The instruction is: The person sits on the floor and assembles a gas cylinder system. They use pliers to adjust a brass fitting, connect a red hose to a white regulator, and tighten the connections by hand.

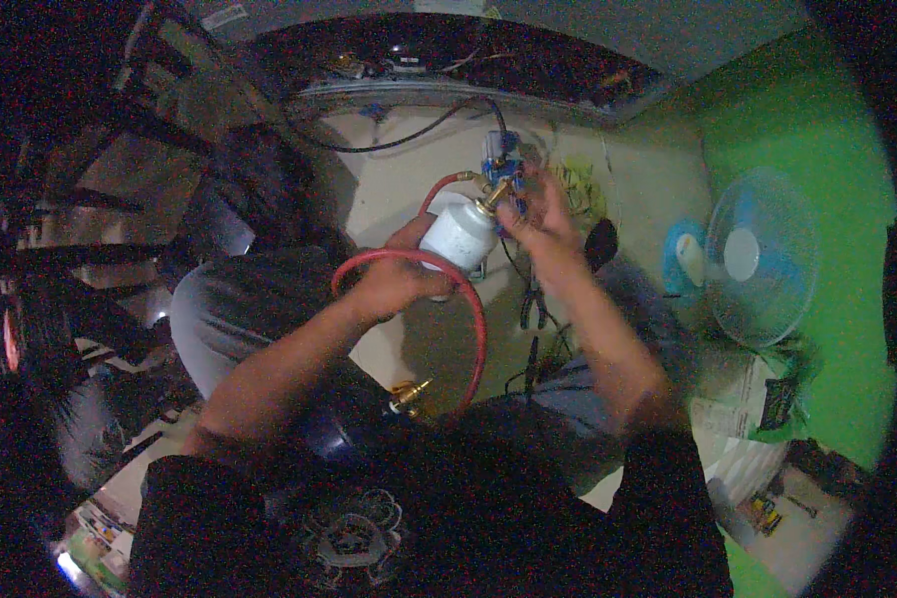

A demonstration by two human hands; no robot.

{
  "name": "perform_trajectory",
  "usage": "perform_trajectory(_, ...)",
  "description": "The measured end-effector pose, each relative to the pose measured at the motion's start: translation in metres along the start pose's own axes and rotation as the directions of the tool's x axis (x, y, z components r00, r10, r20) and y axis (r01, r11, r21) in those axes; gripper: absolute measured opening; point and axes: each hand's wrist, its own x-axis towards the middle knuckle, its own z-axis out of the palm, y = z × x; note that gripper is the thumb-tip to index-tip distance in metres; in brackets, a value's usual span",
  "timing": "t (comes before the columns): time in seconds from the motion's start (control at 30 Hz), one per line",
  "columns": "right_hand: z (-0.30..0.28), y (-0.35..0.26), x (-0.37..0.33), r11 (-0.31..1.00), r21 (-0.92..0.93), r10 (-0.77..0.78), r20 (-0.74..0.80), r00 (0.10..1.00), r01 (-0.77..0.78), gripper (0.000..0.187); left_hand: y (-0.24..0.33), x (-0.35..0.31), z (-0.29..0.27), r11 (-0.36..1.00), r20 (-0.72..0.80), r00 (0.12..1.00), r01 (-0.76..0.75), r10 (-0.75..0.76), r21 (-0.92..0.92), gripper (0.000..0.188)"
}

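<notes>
My left hand (pixel 404 282) wraps around a small white canister (pixel 460 237) and holds it tilted over the floor. A brass can-tap valve (pixel 495 196) sits on the canister's top. The fingers of my right hand (pixel 543 214) close around this valve, partly blurred. From a fitting beside the valve a red hose (pixel 480 329) loops over my left wrist and runs back toward my lap. Just beyond the valve stands a blue device (pixel 503 149) with a clear upper part. Near my body a dark rounded tank (pixel 339 434) carries a brass fitting (pixel 409 396).
A black hose (pixel 394 140) curves across the floor to the blue device. Pliers (pixel 534 307) and thin cables lie between my legs. At the right, a blue and white fan (pixel 757 257) stands by a green wall (pixel 827 130). Dark furniture (pixel 100 199) fills the left side.
</notes>
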Motion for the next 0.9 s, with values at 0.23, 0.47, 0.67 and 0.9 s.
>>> perform_trajectory(0.23,0.025,0.060,-0.043,0.880,0.444,0.245,-0.115,0.963,-0.171,0.058,0.010,-0.013,0.015,0.929,0.022,0.940,-0.332,0.339,-0.164,0.096)
perform_trajectory(0.47,-0.051,-0.024,0.029,0.642,0.766,0.392,-0.304,0.868,-0.022,0.050,0.012,-0.022,0.007,0.891,0.447,0.776,-0.328,0.444,-0.315,0.028)
perform_trajectory(0.67,-0.014,-0.022,0.003,0.757,0.649,0.214,-0.133,0.968,-0.078,0.049,-0.010,-0.011,0.028,0.938,0.516,0.841,0.031,0.163,-0.346,0.036)
perform_trajectory(0.9,-0.023,-0.060,0.013,0.761,0.643,0.238,-0.161,0.958,-0.081,0.057,-0.022,-0.009,0.034,0.870,0.325,0.867,0.453,-0.378,-0.197,0.049)
